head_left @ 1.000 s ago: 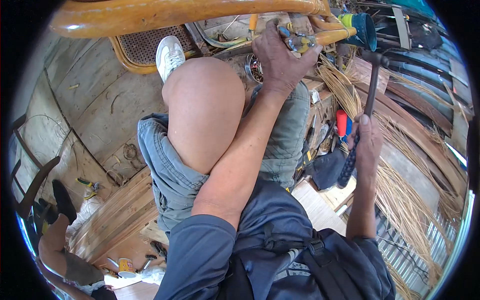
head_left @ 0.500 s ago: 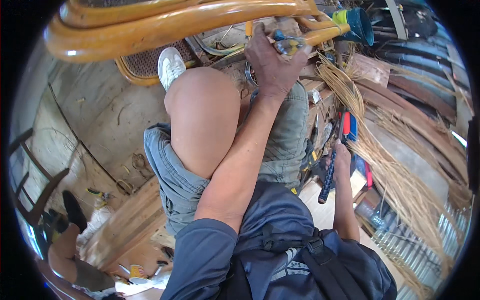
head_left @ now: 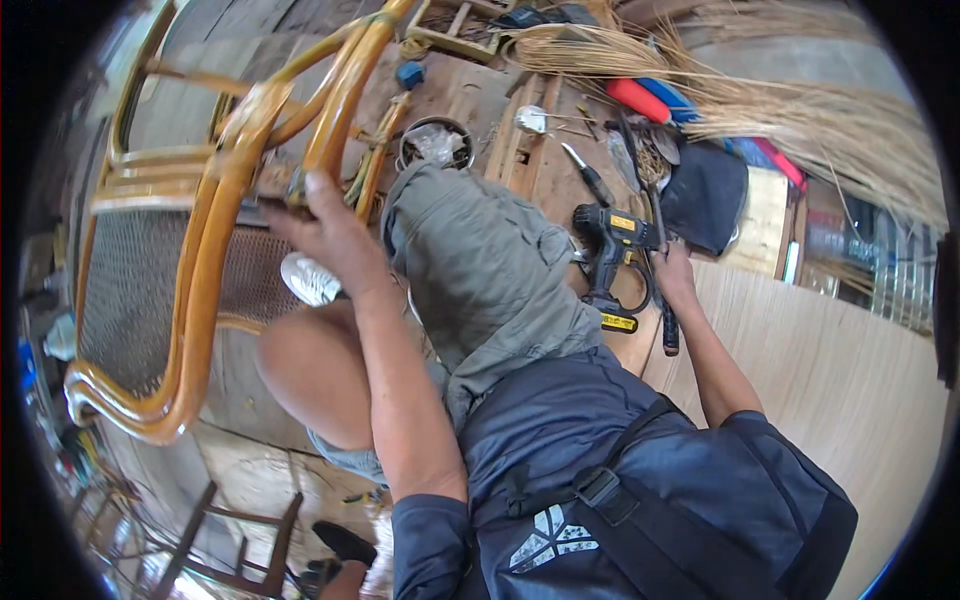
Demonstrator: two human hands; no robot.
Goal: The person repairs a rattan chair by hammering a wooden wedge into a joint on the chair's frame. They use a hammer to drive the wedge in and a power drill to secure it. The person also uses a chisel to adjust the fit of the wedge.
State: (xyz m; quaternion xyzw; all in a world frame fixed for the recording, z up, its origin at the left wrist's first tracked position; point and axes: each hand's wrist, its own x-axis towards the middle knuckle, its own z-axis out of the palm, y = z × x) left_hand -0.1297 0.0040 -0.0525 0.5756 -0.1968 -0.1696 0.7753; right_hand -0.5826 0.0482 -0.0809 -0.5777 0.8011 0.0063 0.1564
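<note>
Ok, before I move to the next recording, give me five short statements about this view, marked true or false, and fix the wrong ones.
1. The right hand holds a long dark tool. True.
2. The left hand is on the black-and-yellow drill. False: it is by the amber chair frame, and blur hides its exact grip; the drill lies just left of the right hand.
3. The round metal container has clear plastic in it. True.
4. The pale strips lie at the lower left. False: they spread across the upper right.
5. The chair has a woven panel. True.
</note>
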